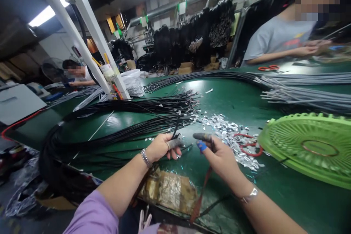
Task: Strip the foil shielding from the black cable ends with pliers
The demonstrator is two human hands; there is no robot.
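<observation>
Purple sleeve (91,214) at lower left, with bare forearms (120,184) out over the green desk (227,97). Above the desk, pinched close by the fingers (173,143) of the left hand (160,148): a thin black cable (177,126), with a short end poking up past the grip. Steep along its long axis, leaning slightly right toward the top. From the fingers of the right hand (219,153), off to the left across a narrow gap, not touching; nearer by far to the left. On that right side, thumb and index slightly parted, with nothing visible between. Slim, dark, seemingly paler at the tip, too blurred to tell more. Just beyond, a bundle of black cables (153,121) flat on the desk, ends toward pale scraps (219,122).
</observation>
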